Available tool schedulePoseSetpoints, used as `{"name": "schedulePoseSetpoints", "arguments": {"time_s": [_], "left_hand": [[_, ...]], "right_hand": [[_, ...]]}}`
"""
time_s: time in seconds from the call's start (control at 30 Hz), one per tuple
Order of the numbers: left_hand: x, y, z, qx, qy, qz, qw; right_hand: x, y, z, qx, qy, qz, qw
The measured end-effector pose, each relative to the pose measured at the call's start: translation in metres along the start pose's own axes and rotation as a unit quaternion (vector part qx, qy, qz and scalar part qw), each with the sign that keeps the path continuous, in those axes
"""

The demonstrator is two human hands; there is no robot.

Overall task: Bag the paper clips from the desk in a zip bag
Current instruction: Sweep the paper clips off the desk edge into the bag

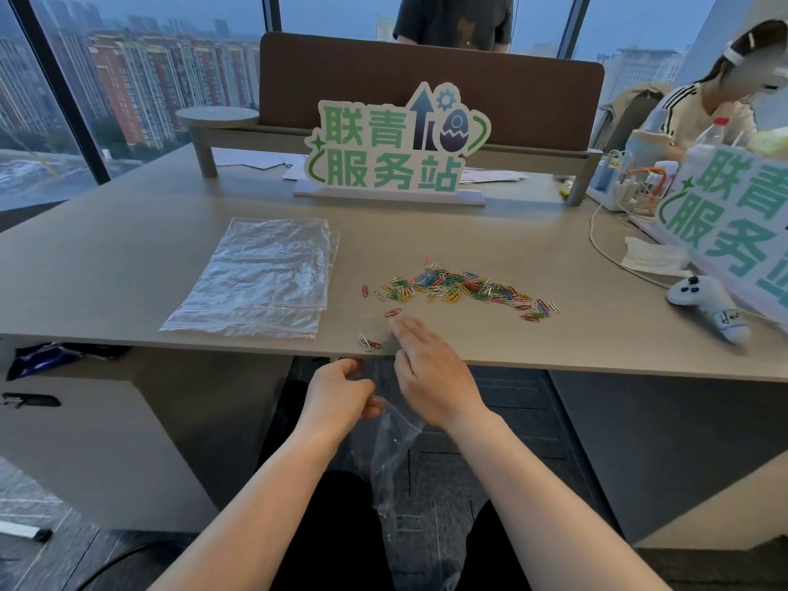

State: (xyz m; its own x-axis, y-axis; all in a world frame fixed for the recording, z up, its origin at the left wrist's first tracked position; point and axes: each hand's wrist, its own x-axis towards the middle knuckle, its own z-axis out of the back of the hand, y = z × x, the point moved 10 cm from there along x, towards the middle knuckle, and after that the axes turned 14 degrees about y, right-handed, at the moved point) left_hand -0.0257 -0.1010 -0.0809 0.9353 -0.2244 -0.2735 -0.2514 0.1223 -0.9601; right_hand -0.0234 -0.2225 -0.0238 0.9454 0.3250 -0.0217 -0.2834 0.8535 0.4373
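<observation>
A heap of coloured paper clips (pixel 464 287) lies on the beige desk (pixel 128 258), right of centre. One red clip (pixel 392 312) sits alone just beyond my right fingertips, and a few clips (pixel 367 343) rest at the desk's front edge. My left hand (pixel 341 392) is below the desk edge, pinching the top of a clear zip bag (pixel 392 454) that hangs down over my lap. My right hand (pixel 430 368) reaches flat over the front edge, fingers extended and holding nothing, touching the desk near the lone red clip.
A stack of spare zip bags (pixel 260 279) lies flat on the desk's left. A standing sign (pixel 392 147) is at the back, a white controller (pixel 703 305), cables and a second sign (pixel 733 223) at the right. A person sits at the far right, another stands behind the divider.
</observation>
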Motion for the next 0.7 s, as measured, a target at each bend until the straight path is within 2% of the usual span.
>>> {"name": "schedulePoseSetpoints", "arguments": {"time_s": [0.13,0.33,0.7], "left_hand": [[0.0,0.001,0.002,-0.004,0.0,0.0,1.0],[0.002,0.002,0.006,0.017,0.004,0.005,1.0],[-0.001,0.002,0.006,-0.003,0.009,-0.002,1.0]], "right_hand": [[0.024,-0.003,-0.007,-0.018,0.057,-0.002,0.998],[0.036,0.012,-0.022,-0.054,0.096,0.034,0.993],[-0.002,0.023,-0.018,-0.04,0.027,0.08,0.996]]}}
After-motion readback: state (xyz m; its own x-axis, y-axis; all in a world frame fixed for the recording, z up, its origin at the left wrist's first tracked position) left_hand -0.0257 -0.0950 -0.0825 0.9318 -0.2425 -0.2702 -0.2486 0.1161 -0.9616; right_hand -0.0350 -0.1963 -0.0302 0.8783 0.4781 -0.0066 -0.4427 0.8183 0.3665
